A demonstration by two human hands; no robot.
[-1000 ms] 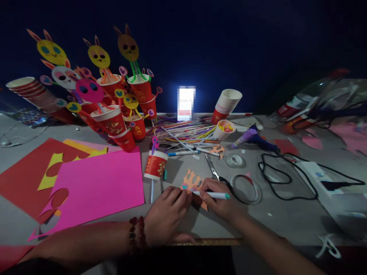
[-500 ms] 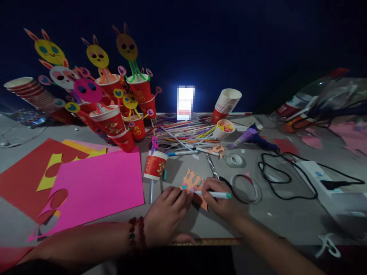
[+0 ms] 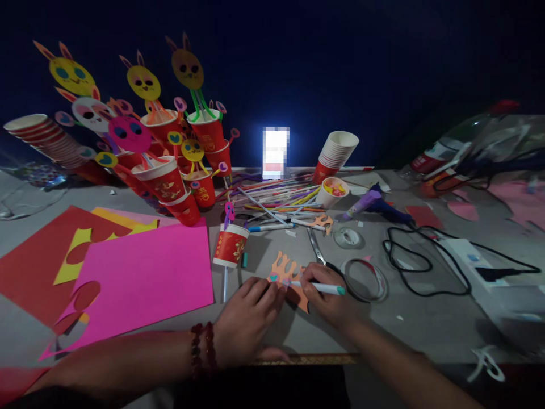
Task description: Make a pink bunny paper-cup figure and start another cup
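My right hand [image 3: 326, 292] is closed around a white marker pen [image 3: 328, 288] with a teal end, its tip pointing left at a small pink paper circle [image 3: 286, 282]. The fingertips of my left hand [image 3: 255, 309], bent and close together, press at the edge of this circle and the orange paper cut-out [image 3: 300, 300] beneath. A teal heart shows on another small circle [image 3: 273, 278] beside it. To the left of my hands, a small teal pen cap [image 3: 244, 260] stands near a red paper cup [image 3: 231, 246] with a pink paper figure and a straw.
Bright pink paper [image 3: 166, 272] covers the left side. Decorated cups [image 3: 159, 176] stand behind it. Scissors [image 3: 317, 247], clear tape [image 3: 349, 237] and a tape roll [image 3: 364, 280] lie beyond my right hand. Pens and straws [image 3: 272, 199] are heaped at the back; a black cable [image 3: 426, 292] loops at right.
My right hand and the marker have shifted very slightly to the right. My left hand stays in place on the paper.
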